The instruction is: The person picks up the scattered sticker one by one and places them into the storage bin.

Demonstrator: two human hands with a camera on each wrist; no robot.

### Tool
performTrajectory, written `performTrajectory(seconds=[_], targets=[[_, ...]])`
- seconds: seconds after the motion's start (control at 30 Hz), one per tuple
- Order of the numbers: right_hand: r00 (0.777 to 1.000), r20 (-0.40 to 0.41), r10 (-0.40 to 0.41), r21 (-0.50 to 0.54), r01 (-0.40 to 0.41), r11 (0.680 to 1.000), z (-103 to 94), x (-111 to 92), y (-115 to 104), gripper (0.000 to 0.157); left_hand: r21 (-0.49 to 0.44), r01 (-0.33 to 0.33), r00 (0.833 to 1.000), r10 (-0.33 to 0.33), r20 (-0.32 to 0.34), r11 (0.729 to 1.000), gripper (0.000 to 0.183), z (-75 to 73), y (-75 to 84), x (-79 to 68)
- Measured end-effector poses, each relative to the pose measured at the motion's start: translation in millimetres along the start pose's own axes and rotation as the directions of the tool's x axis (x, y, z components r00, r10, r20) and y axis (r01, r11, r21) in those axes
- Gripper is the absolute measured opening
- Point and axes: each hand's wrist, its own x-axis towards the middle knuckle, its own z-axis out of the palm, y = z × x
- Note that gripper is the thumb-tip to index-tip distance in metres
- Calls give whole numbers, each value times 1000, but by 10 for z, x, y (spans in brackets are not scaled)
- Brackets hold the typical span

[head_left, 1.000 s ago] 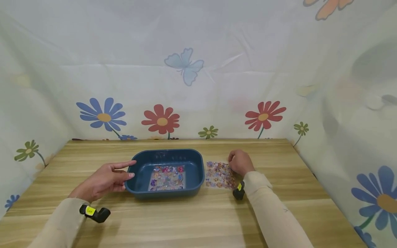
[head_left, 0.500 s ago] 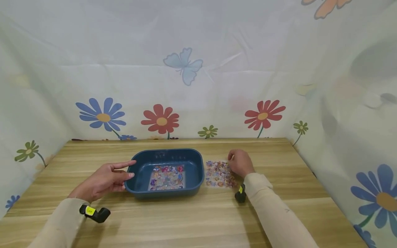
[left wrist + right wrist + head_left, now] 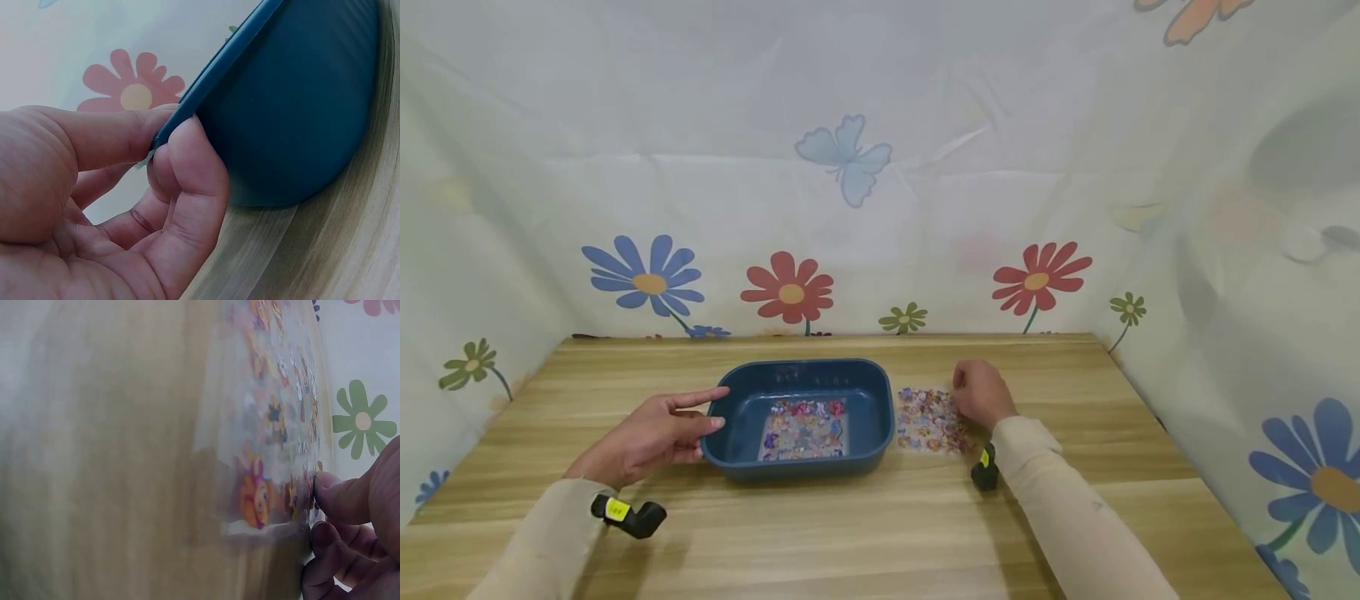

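Observation:
A dark blue plastic basin (image 3: 871,417) sits on the table, with one sticker sheet (image 3: 805,433) lying flat on its bottom. My left hand (image 3: 643,437) grips the basin's left rim; in the left wrist view the rim (image 3: 206,81) is pinched between thumb and curled fingers. To the right of the basin lies a second clear sheet (image 3: 927,421) covered in small colourful cartoon stickers. At its right edge is my right hand (image 3: 985,393). Up close in the right wrist view, thumb and finger pinch the edge of this sticker sheet (image 3: 269,425).
The wood-grain table (image 3: 850,542) reaches back to a pale curtain (image 3: 700,167) printed with flowers and butterflies, which also hangs at both sides. Black wrist devices (image 3: 632,517) with yellow labels are strapped over beige sleeves (image 3: 1060,508).
Both hands stay nearly where they were. The right wrist has shifted very slightly, while the basin and sheets have barely moved.

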Motion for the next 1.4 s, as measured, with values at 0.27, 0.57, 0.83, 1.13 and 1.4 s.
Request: performTrajectory(seconds=[0.27,0.57,0.83,1.13,1.4], targets=[[998,-7,-66,-21,65,998,-24,10,23,13,1,-17,1000,17,3,1000,78,-3,4,-12],[981,-37,-189,-10,189,982,-23,-4,111,5,-7,-21,1000,21,10,1000,78,-19,-5,-21],[974,-5,-228,28,228,973,-111,-30,185,16,-4,-21,1000,21,14,1000,77,-9,-15,-17],[975,14,-220,114,217,969,-132,2,261,16,-4,-40,999,41,29,999,78,-5,-26,-5],[983,6,-185,176,181,968,-112,13,285,14,-4,-38,999,38,23,999,78,1,-24,-14]])
